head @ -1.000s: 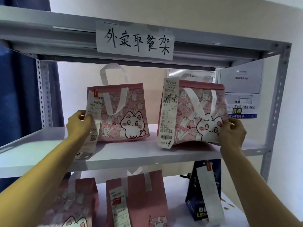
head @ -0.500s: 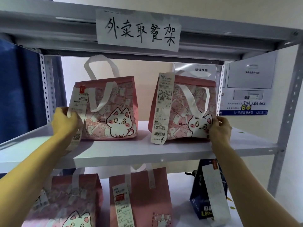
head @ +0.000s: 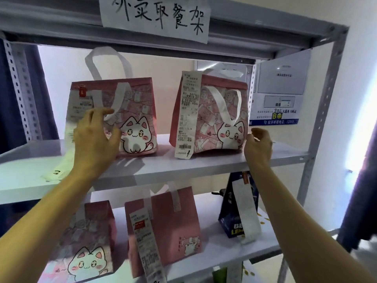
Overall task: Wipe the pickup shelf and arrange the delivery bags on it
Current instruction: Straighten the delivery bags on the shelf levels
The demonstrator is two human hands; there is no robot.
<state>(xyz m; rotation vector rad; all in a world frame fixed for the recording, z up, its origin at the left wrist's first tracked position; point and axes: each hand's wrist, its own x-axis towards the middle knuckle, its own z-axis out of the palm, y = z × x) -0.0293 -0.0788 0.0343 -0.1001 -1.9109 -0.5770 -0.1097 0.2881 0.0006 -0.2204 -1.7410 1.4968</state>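
Two pink cat-print delivery bags stand upright side by side on the white pickup shelf [head: 183, 166]. The left bag [head: 138, 103] has a receipt down its left side, and the right bag [head: 214, 111] carries a long receipt [head: 186, 119] on its front. My left hand [head: 95, 137] is spread with straight fingers over the left bag's front, covering part of its receipt. My right hand [head: 258, 144] hovers with loosely curled fingers just beside the right bag's lower right corner and holds nothing.
On the lower shelf [head: 224, 254] stand a pink cat bag [head: 87, 252], a plain pink bag [head: 173, 221] and a dark blue bag [head: 230, 217]. A handwritten paper sign [head: 159, 15] hangs on the top beam. Metal uprights [head: 324, 111] frame the sides.
My left hand has moved from the left bag's side edge onto its front. My right hand has let go of the right bag's corner. The view has moved closer.
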